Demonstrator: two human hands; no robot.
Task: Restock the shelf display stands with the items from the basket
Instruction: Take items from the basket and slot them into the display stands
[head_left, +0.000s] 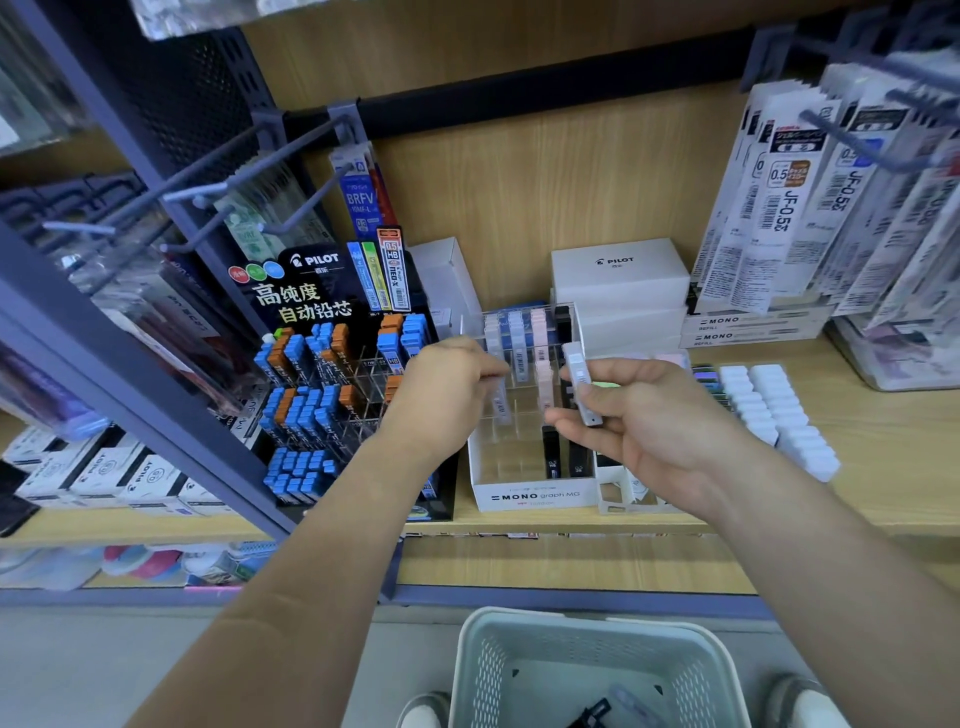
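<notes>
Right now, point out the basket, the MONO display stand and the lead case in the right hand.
basket (582, 625): head view, back rim.
MONO display stand (535, 497): head view, front label.
lead case (578, 370): head view, its middle.

L hand pinches pale case in MONO stand | R hand holds white case

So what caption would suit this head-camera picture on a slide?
Left hand pinches a pale lead case at the MONO graph MG stand; right hand holds a white lead case.
</notes>
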